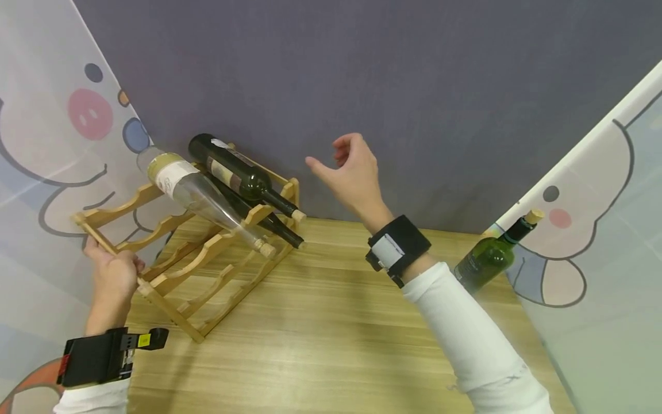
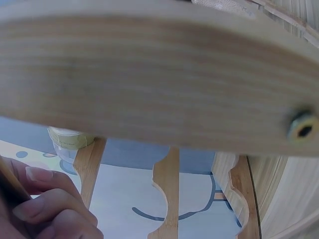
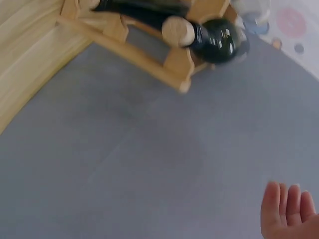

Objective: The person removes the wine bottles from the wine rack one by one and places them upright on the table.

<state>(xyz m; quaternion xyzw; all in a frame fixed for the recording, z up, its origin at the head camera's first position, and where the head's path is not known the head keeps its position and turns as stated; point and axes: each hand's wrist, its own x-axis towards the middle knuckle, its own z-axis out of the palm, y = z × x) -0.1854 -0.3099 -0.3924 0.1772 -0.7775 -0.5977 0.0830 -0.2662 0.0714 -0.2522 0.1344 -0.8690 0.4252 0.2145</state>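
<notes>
A wooden wine rack [image 1: 212,253] stands on the table at the left, and my left hand [image 1: 115,273] grips its near left upright. In the left wrist view, my curled fingers [image 2: 55,204] hold the wood. Across the rack's top lie a clear corked bottle [image 1: 201,195] and a dark corked wine bottle [image 1: 243,175]. Another dark bottle [image 1: 281,230] lies on a lower level, partly hidden by them. My right hand [image 1: 357,175] is in the air right of the rack, fingers relaxed and thumb apart, holding nothing. A green corked bottle [image 1: 486,259] stands at the right, partly hidden by the sleeve.
The wood-grain table [image 1: 310,345] extends in front of the rack. A grey panel [image 1: 388,86] rises behind it. White walls with cartoon prints [image 1: 584,230] flank both sides, the left one close to the rack.
</notes>
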